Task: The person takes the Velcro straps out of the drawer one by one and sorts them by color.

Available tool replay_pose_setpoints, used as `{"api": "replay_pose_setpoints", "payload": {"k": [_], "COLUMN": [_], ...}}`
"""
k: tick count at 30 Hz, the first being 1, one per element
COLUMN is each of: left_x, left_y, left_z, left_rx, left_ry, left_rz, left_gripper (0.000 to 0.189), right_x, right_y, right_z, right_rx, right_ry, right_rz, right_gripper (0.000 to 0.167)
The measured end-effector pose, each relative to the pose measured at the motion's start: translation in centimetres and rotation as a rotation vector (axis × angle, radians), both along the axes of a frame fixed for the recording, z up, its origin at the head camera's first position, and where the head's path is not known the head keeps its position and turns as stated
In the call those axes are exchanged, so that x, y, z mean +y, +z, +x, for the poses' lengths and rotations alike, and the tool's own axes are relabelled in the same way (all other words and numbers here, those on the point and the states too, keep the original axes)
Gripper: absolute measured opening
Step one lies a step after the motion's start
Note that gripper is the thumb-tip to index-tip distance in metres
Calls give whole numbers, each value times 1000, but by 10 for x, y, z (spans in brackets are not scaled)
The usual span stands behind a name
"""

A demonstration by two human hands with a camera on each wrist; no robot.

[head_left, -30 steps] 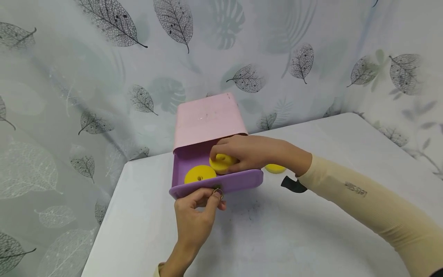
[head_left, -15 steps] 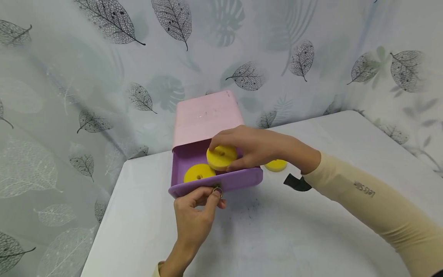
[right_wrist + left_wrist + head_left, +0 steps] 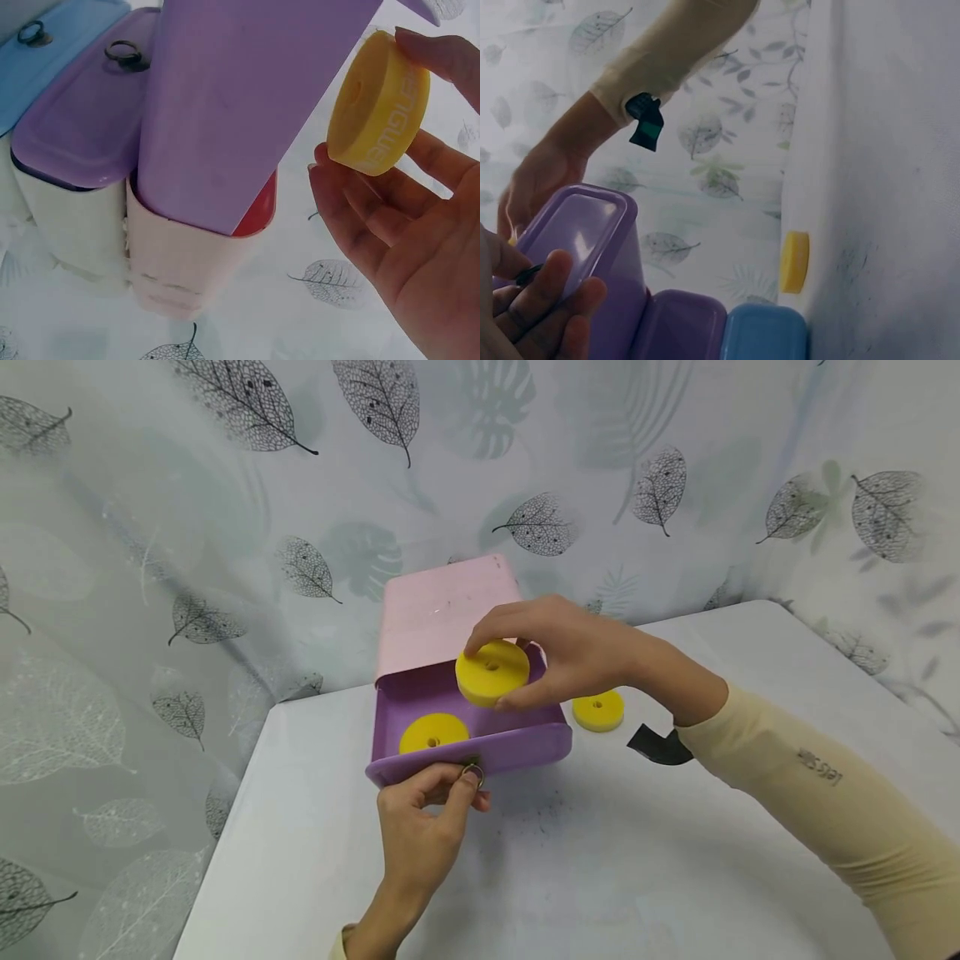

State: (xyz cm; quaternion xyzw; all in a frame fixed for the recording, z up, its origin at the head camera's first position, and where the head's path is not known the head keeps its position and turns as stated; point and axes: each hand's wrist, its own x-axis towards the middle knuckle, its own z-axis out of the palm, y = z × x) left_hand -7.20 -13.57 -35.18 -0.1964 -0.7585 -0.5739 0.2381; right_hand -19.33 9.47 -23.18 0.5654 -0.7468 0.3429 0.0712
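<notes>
My right hand (image 3: 577, 647) pinches a yellow disc (image 3: 480, 681) with a small centre hole, thumb on one edge and fingers on the other, above an open purple drawer (image 3: 517, 750). In the right wrist view, pale lettering runs along the rim of this yellow disc (image 3: 401, 112). My left hand (image 3: 420, 831) holds the metal ring pull (image 3: 478, 783) on the drawer's front between thumb and fingers. A second yellow disc (image 3: 431, 727) lies inside the drawer, at its front left. On the table, right of the drawer, lies a third yellow disc (image 3: 597, 714).
The drawer slides out of a pink case (image 3: 450, 618) on the white table (image 3: 637, 860). In the right wrist view, a shut purple drawer (image 3: 82, 127) and a blue drawer (image 3: 60, 60) sit alongside. A leaf-patterned curtain (image 3: 420, 502) stands behind. Black strap (image 3: 660, 747) hangs by the right sleeve.
My right hand has lifted the yellow disc up out of the drawer and slightly to the right. My left hand stays on the ring, and the drawer has not moved.
</notes>
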Motion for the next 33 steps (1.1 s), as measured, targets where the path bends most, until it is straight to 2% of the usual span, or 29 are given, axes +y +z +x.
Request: {"api": "replay_pose_setpoints", "payload": {"k": [5, 14, 25, 33], "left_x": [1, 0, -1, -1], "left_y": [0, 0, 0, -1], "left_z": [0, -2, -2, -2], "left_rx": [9, 14, 13, 20], "left_ry": [4, 2, 1, -8], "left_rz": [5, -2, 1, -2], "left_gripper": [19, 20, 19, 20], "right_x": [5, 20, 38, 56], "right_y": [1, 1, -8, -16], "right_z": [0, 1, -5, -9], "right_rx": [0, 12, -18, -23], "right_ry": [-39, -157, -222, -300], "right_rz": [11, 27, 22, 25], "right_gripper": [45, 45, 46, 49]}}
